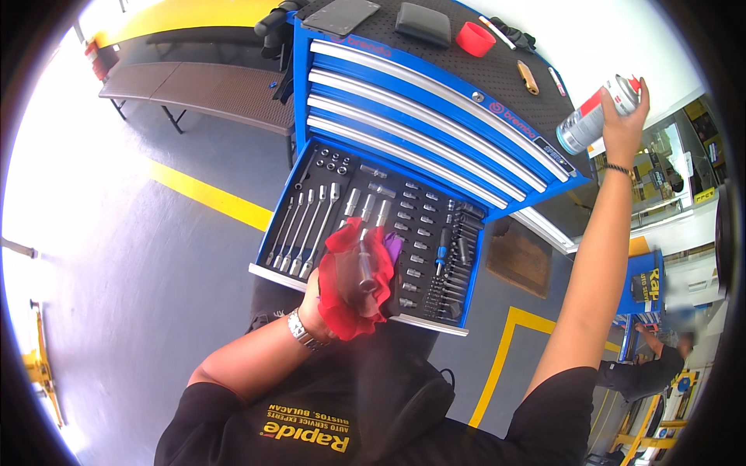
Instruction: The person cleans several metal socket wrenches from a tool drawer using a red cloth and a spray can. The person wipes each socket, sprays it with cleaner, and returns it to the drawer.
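Hands first: the left hand point(322, 299), low at centre frame, is clenched around a red rag point(346, 287) with a chrome socket point(365, 272) bedded in it, open end up. The right hand point(624, 124), raised at upper right, is wrapped around a silver spray can point(594, 115) with a red band, held tilted, well apart from the rag.

Risks, as a judgement:
- Socket is gripped through loose cloth only. A slackened grip would likely let it slide out and fall into the open drawer point(268, 270) or onto the grey floor point(155, 256).
- Can and socket are far apart. Spray released from that height would probably drift onto the tool chest point(435, 101) and its contents.
- Nozzle direction cannot be told from this view.

Containers:
- Blue tool chest, centre frame, upper drawers shut, the lowest one pulled out.
- Open drawer holds a moulded tray: ratchets and extension bars at left, rows of sockets in the middle, bits and a blue-handled driver point(440, 259) at right.
- Chest top carries a red cup-shaped part point(475, 39), a dark pad point(423, 23) and small hand tools.
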Action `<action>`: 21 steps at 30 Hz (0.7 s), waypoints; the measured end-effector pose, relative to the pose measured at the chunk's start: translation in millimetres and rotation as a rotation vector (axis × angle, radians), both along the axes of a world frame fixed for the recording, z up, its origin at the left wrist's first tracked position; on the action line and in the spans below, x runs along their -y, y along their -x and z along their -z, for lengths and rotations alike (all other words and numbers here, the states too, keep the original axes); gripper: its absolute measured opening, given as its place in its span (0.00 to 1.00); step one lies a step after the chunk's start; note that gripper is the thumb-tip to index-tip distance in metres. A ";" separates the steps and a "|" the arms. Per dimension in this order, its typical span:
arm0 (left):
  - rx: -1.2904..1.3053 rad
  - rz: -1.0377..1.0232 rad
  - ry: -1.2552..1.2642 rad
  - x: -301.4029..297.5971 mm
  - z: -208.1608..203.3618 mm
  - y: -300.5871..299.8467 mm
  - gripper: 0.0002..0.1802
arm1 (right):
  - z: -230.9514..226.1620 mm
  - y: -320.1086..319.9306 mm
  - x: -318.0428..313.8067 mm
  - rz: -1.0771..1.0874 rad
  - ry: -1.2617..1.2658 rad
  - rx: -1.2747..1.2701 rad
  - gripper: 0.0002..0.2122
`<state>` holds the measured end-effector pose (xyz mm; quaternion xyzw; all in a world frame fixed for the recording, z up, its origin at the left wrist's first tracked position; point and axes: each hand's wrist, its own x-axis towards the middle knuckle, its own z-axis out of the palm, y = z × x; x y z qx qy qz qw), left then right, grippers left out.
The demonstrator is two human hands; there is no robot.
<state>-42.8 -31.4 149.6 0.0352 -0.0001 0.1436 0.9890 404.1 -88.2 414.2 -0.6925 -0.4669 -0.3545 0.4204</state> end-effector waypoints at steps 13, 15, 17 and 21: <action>-0.196 -0.205 -0.038 -16.7 -4.8 -40.0 0.25 | 181.0 277.2 78.4 -0.721 0.612 -0.251 0.37; -0.110 -0.231 0.003 -20.4 -0.6 -45.9 0.21 | 192.6 282.6 76.3 -0.718 0.595 -0.285 0.37; -0.158 -0.347 -0.062 -19.5 1.0 -48.6 0.21 | 193.9 290.4 75.8 -0.699 0.590 -0.312 0.37; -0.161 -0.420 -0.098 -24.9 5.4 -49.0 0.20 | 193.6 297.7 71.7 -0.655 0.534 -0.287 0.36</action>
